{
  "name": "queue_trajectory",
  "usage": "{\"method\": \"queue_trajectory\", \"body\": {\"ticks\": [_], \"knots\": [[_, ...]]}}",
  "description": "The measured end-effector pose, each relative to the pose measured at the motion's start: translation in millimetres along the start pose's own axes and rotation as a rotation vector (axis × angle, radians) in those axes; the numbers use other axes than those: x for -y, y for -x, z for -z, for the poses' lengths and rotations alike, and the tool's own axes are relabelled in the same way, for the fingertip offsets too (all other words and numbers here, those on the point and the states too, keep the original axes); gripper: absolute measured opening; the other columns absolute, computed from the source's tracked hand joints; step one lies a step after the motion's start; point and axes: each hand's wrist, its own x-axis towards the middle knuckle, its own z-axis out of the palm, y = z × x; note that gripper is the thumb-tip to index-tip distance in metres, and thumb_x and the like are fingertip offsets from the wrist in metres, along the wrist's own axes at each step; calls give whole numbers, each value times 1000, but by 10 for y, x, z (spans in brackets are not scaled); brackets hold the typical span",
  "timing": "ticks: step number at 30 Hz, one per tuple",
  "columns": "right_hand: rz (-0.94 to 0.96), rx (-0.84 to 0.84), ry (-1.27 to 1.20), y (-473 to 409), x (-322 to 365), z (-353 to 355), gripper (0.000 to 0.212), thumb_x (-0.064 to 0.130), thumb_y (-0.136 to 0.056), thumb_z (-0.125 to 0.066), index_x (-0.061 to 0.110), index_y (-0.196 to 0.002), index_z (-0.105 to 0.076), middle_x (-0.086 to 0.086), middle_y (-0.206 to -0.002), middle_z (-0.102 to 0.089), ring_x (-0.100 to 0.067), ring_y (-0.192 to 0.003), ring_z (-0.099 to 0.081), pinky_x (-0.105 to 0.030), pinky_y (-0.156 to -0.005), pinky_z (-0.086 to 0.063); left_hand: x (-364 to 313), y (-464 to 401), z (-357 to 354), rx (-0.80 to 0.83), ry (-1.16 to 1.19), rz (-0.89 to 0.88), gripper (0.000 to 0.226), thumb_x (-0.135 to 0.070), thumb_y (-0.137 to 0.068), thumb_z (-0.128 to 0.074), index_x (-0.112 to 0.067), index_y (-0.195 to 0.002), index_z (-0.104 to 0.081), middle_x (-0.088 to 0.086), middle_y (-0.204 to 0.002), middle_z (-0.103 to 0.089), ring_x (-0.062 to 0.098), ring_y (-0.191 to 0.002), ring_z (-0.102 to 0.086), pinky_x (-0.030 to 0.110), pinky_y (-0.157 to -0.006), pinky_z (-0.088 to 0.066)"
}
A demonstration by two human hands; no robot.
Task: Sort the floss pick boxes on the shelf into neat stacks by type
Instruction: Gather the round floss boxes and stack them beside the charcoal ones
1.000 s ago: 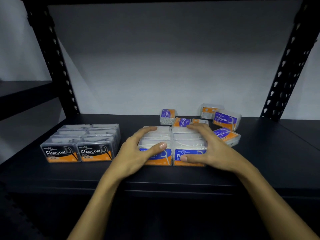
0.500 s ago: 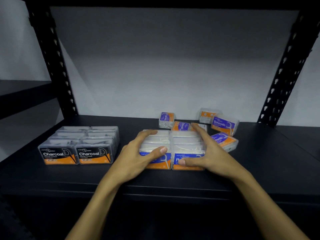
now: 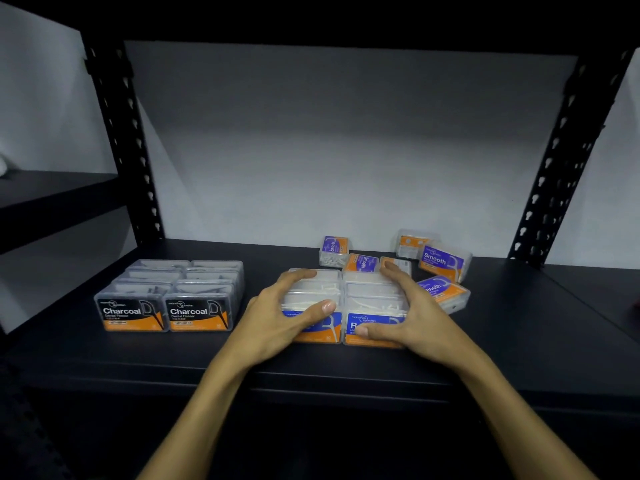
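Both hands — left hand (image 3: 277,317), right hand (image 3: 412,317) — clasp the blue-label boxes (image 3: 375,292).

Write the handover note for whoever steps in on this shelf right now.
Left hand and right hand: both cupped around the blue-label block, squaring it at the front middle of the shelf.
Done: Charcoal boxes grouped in two neat rows, front left.
Nearly done: the blue-label boxes, two rows side by side.
Left: the purple Smooth boxes lie scattered and tilted behind and right of the block; one sits close against the right hand. Gather and line them up as the third group.
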Motion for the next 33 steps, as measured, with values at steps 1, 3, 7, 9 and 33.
{"method": "queue_trajectory", "body": {"ticks": [1,3,7,9,33], "knots": [[-2,-2,-1,5,5,-2,130,74,-43,-81,34,-153,-25,18,-150,-31,-9,-130,-45,-37,-107,-49,-5,4,2,-3,2,0,67,-69,-72,-69,-46,-133,-53,-20,-129,-60,0,-108,-64,11,-85,-52],[-2,-11,-4,20,4,-14,123,67,-48,-84,34,-152,-26,18,-143,-34,-9,-126,-48,-36,-105,-49,-13,14,-3,-6,11,4,67,-67,-71,-70,-45,-133,-54,-21,-127,-59,0,-107,-64,11,-84,-53],[2,-31,-17,29,-10,-26,122,69,-47,-85,34,-150,-29,16,-143,-39,-10,-125,-50,-39,-106,-49,-25,22,-19,-24,42,1,69,-67,-68,-71,-44,-132,-57,-28,-122,-58,-1,-107,-65,17,-86,-56],[13,-44,-15,33,-13,-32,126,76,-42,-81,34,-149,-30,19,-142,-37,-9,-128,-48,-40,-107,-48,-31,25,-24,-31,52,-6,69,-67,-68,-72,-43,-131,-58,-29,-121,-58,-1,-107,-65,17,-86,-56],[117,-470,-197,136,-210,500,44,28,-90,-71,23,-131,-56,3,-125,-62,-5,-113,-60,-14,-87,-48,-475,-239,19,-66,-257,-60,80,-87,-73,-50,-45,-141,-46,-11,-156,-38,13,-145,-32,39,-112,-33]]}}
